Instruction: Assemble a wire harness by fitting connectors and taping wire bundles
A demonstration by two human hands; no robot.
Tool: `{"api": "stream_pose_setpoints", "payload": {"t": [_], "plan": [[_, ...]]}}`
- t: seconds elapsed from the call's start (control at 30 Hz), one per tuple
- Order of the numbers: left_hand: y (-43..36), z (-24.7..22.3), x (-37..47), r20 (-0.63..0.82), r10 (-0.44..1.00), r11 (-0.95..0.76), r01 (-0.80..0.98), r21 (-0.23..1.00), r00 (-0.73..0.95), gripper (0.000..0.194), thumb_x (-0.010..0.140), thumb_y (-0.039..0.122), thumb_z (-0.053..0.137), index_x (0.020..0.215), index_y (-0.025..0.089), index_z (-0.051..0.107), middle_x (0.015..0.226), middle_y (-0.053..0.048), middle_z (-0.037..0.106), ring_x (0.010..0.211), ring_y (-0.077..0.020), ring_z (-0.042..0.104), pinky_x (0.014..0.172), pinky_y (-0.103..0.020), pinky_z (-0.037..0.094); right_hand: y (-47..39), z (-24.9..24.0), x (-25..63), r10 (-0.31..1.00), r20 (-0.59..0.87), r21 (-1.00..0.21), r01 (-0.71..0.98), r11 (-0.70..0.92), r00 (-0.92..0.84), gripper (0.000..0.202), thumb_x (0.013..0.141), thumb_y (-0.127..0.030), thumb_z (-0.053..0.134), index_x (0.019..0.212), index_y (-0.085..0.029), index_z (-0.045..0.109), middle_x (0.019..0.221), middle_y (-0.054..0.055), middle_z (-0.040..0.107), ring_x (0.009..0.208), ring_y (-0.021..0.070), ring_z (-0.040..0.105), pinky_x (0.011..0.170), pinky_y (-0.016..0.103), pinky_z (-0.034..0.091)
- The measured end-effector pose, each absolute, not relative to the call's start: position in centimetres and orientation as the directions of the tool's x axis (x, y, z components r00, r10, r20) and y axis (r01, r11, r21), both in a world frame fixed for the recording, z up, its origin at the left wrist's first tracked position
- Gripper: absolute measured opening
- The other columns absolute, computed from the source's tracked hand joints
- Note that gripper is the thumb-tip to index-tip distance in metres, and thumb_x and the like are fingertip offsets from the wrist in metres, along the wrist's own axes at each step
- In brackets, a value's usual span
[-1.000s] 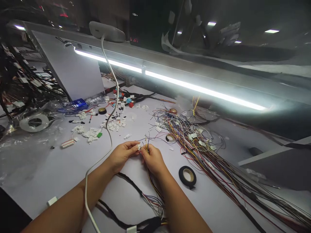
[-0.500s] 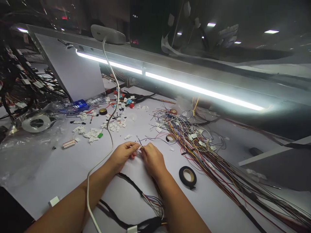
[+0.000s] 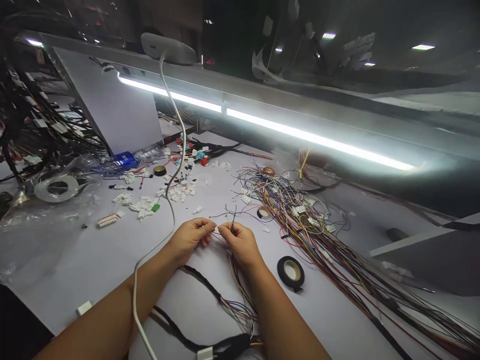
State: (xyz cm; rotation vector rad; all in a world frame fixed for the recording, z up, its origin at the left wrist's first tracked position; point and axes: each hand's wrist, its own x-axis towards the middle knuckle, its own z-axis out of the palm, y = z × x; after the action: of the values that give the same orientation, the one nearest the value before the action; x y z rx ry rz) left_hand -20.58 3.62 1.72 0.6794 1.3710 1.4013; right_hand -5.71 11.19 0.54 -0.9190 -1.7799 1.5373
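My left hand [image 3: 192,239] is closed, thumb and forefinger pinched around a small white connector [image 3: 216,229] that is mostly hidden. Close beside it, my right hand [image 3: 243,245] is closed on several thin wires [image 3: 234,216]; their dark and yellow ends stick up past the fingers. The fingertips of both hands nearly meet at the connector. Below the right hand these wires run down towards a black-wrapped wire harness [image 3: 234,345] near the front edge. Another black-sleeved branch [image 3: 202,283] passes under the left wrist.
A roll of black tape [image 3: 290,273] lies right of my right forearm. Behind it spreads a large wire bundle [image 3: 300,215]. Loose white connectors [image 3: 144,206] and a plastic bag [image 3: 41,230] lie at left. A white cable [image 3: 170,205] hangs across my left forearm.
My right hand has turned slightly, and the wire ends in it now stand more upright and spread apart, further right. My left hand stays nearly where it was, still pinching.
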Motion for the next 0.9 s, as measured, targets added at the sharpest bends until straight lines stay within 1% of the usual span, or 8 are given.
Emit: {"api": "stream_pose_setpoints", "payload": {"t": [0.07,0.17,0.23,0.3,0.4,0.53,0.7,0.9], "plan": [[3.53,1.92,-20.74,-0.279,0.917,0.169,-0.357,0.919,-0.285,0.025,0.075,0.036,0.074,0.085,0.013,0.071,0.071,-0.002,0.064,0.062,-0.0109,0.056,0.058,-0.022,0.044,11.15,0.61,-5.79,0.847,0.02,-0.991,0.101,0.087,-0.531,0.023,0.08,-0.038,0.061,0.077,-0.016,0.066,0.068,-0.001,0.059,0.064,0.0132,0.051,0.062,0.024,0.041],[3.46,2.13,-21.08,-0.341,0.911,0.196,-0.484,0.853,-0.231,0.025,0.079,0.025,0.071,0.1,0.013,0.07,0.074,-0.004,0.067,0.069,-0.0122,0.061,0.071,-0.025,0.05,10.93,0.93,-5.85,0.856,0.125,-0.969,0.122,0.213,-0.502,0.016,0.079,-0.032,0.06,0.073,-0.017,0.065,0.072,0.0,0.06,0.068,0.0138,0.053,0.065,0.024,0.041],[3.46,2.16,-21.27,-0.361,0.906,0.207,-0.512,0.834,-0.221,0.026,0.079,0.019,0.07,0.104,0.013,0.069,0.071,-0.003,0.066,0.067,-0.011,0.061,0.072,-0.024,0.051,10.74,1.09,-5.88,0.842,0.188,-0.941,0.154,0.303,-0.506,0.014,0.08,-0.028,0.058,0.072,-0.018,0.064,0.072,0.0,0.06,0.067,0.0134,0.053,0.065,0.024,0.041],[3.49,2.1,-21.38,-0.357,0.906,0.195,-0.523,0.83,-0.229,0.024,0.08,0.017,0.069,0.104,0.013,0.068,0.072,-0.003,0.066,0.064,-0.0095,0.06,0.071,-0.022,0.051,10.64,1.1,-5.91,0.833,0.217,-0.918,0.185,0.352,-0.509,0.013,0.08,-0.026,0.057,0.071,-0.019,0.064,0.07,-0.001,0.059,0.066,0.0131,0.052,0.064,0.024,0.04],[3.54,1.91,-21.45,-0.347,0.911,0.19,-0.522,0.832,-0.221,0.022,0.08,0.017,0.07,0.102,0.013,0.069,0.075,-0.003,0.066,0.063,-0.0086,0.059,0.07,-0.021,0.051,10.65,0.88,-5.91,0.829,0.231,-0.896,0.22,0.386,-0.51,0.013,0.081,-0.026,0.057,0.072,-0.02,0.063,0.07,-0.001,0.058,0.066,0.0132,0.053,0.064,0.024,0.04],[3.54,1.68,-21.43,-0.342,0.916,0.202,-0.495,0.845,-0.21,0.026,0.077,0.02,0.073,0.102,0.014,0.07,0.071,-0.001,0.065,0.064,-0.0092,0.059,0.068,-0.021,0.05,10.74,0.65,-5.85,0.815,0.247,-0.873,0.245,0.422,-0.523,0.013,0.081,-0.026,0.057,0.071,-0.02,0.063,0.07,-0.001,0.059,0.068,0.0135,0.054,0.064,0.024,0.04],[3.46,1.67,-21.15,-0.317,0.923,0.189,-0.462,0.866,-0.217,0.028,0.075,0.025,0.076,0.1,0.015,0.069,0.077,-0.002,0.067,0.067,-0.0094,0.06,0.07,-0.023,0.049,10.59,0.74,-5.93,0.823,0.221,-0.879,0.26,0.401,-0.524,0.015,0.082,-0.027,0.056,0.071,-0.019,0.062,0.069,-0.001,0.06,0.066,0.0133,0.054,0.064,0.024,0.041],[3.38,1.97,-20.56,-0.317,0.919,0.214,-0.379,0.9,-0.234,0.034,0.069,0.03,0.079,0.099,0.015,0.069,0.076,-0.002,0.069,0.065,-0.0104,0.06,0.072,-0.026,0.049,10.24,0.7,-6.15,0.817,0.222,-0.85,0.305,0.43,-0.532,0.012,0.081,-0.023,0.058,0.071,-0.02,0.063,0.072,0.0,0.063,0.069,0.014,0.056,0.066,0.025,0.042]]}}
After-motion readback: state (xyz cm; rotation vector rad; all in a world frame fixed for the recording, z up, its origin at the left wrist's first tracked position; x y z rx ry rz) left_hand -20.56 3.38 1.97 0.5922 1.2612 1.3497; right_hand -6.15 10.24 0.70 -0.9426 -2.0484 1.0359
